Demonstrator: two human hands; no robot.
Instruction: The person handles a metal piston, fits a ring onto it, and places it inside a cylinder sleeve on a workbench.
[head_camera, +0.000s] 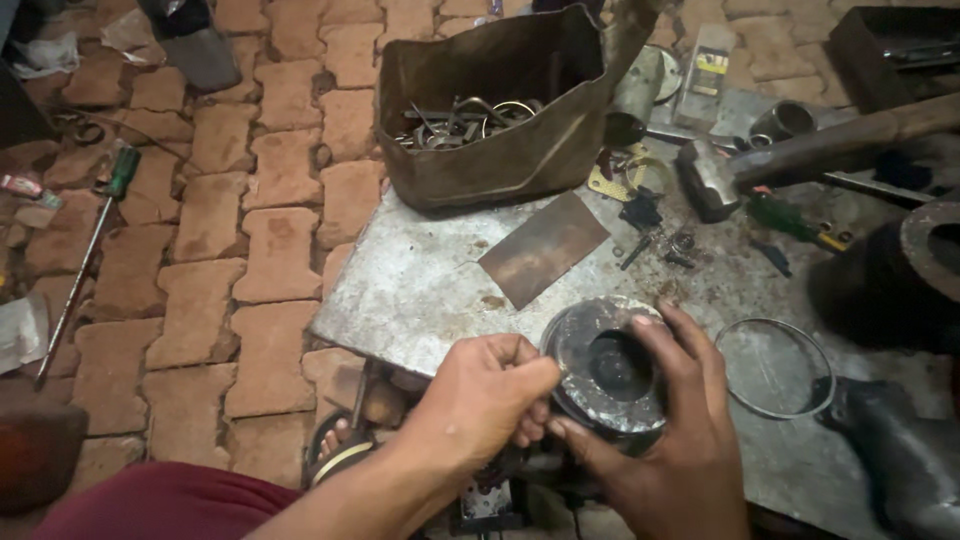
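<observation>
Together both hands hold the piston, crown up, axis vertical.

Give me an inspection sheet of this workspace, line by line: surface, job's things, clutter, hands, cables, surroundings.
Surface: scratched, stained grey metal sheet serving as a low bench top.
Job's things: round dark metal piston with a hollowed crown, held at the near edge; thin metal ring lying flat to its right.
Clutter: brown open-topped bag of metal parts, flat rusty rectangular plate, wooden-handled hammer, small screws and bits.
Hands: left hand in a closed grip on the piston's side; right hand cupping it from the right.
Cables: nothing seen.
Surroundings: interlocking brick paving; green-handled screwdriver lying on it.
</observation>
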